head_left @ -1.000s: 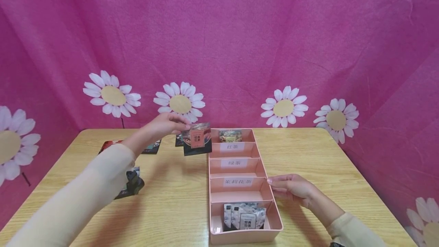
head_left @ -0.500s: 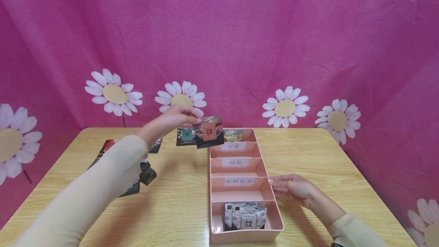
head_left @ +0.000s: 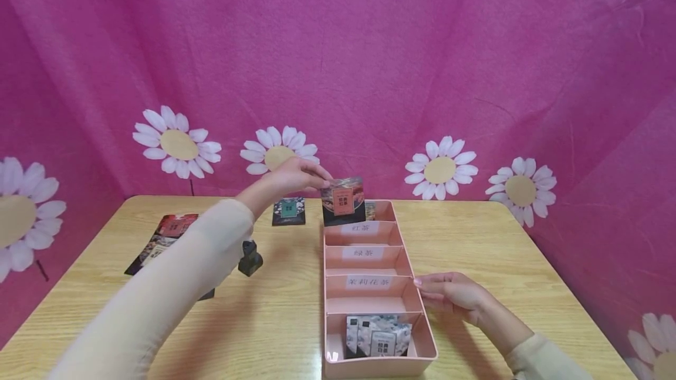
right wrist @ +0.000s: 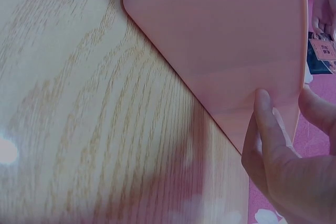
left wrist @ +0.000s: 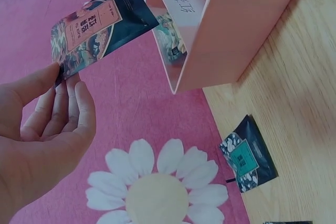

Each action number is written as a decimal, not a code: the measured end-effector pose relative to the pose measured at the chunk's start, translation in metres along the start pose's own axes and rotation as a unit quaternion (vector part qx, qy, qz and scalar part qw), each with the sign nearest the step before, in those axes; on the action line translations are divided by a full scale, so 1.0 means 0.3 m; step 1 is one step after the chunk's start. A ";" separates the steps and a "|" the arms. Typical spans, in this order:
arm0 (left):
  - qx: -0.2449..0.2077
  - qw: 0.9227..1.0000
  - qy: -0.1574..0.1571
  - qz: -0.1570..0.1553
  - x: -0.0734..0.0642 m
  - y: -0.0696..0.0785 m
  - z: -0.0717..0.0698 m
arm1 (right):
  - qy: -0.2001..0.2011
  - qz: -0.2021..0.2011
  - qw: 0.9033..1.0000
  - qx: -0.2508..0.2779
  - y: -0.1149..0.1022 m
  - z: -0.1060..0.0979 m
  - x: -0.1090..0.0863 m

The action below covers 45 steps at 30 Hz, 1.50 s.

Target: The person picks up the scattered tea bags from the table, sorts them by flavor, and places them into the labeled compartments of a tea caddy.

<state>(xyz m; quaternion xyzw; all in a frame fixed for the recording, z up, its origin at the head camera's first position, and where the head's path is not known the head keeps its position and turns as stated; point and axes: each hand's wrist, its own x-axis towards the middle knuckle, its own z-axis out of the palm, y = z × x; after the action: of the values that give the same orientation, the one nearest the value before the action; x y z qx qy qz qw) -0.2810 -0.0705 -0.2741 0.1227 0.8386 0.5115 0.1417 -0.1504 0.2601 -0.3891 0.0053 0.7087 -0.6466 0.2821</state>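
My left hand (head_left: 296,176) pinches a dark tea sachet (head_left: 343,201) with a red label by its upper corner. The sachet is held up over the far end of a pink divided box (head_left: 325,292), overlapping the back compartment in the head view. In the left wrist view, thumb and forefinger grip the sachet's corner, the other fingers loosely bent. My right hand (head_left: 456,295) rests against the box's right side; in the right wrist view its fingertips touch the outer wall and the thumb lies at the rim. Several white sachets (head_left: 382,339) stand in the nearest compartment.
Another sachet (left wrist: 170,38) stands in the back compartment. A green-labelled sachet (head_left: 289,210) lies left of the box. Farther left lie red-labelled (head_left: 176,225) and pale-labelled sachets, partly behind the left sleeve. White paper labels (head_left: 368,281) mark the dividers. A pink flowered cloth hangs behind the table.
My left hand has carried the red-labelled sachet rightward, from beside the box to over its far end. The right hand stays at the box's side.
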 end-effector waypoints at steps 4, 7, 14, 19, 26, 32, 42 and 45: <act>-0.002 1.000 -0.007 0.004 0.013 0.000 0.024 | -0.005 -0.003 1.000 0.000 0.007 -0.004 -0.002; -0.009 1.000 -0.007 0.005 0.025 0.001 0.043 | -0.008 -0.005 1.000 0.004 0.010 -0.005 -0.003; 0.031 0.999 -0.008 0.016 0.048 0.011 0.080 | -0.011 -0.004 1.000 0.014 0.012 0.000 -0.007; 0.058 0.998 -0.018 0.022 0.049 0.030 0.102 | -0.015 -0.005 1.000 0.015 0.012 0.000 -0.005; 0.118 0.992 -0.016 0.030 0.061 0.054 0.134 | -0.015 -0.006 1.000 0.011 0.014 -0.007 -0.003; 0.201 0.979 -0.005 0.035 0.065 0.056 0.170 | -0.011 -0.008 1.000 0.008 0.011 -0.008 -0.003; 0.280 0.958 -0.046 0.042 0.056 0.012 0.254 | -0.007 -0.009 1.000 0.012 0.011 -0.005 0.002; 0.279 0.958 -0.048 0.041 0.056 0.009 0.267 | -0.010 -0.011 1.000 0.015 0.012 -0.005 0.002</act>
<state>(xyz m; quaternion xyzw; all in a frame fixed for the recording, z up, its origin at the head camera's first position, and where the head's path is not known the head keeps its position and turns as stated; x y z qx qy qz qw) -0.2674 0.0024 -0.3085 0.2163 0.9344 0.2558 0.1209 -0.1503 0.2618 -0.3927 -0.0048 0.6961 -0.6601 0.2823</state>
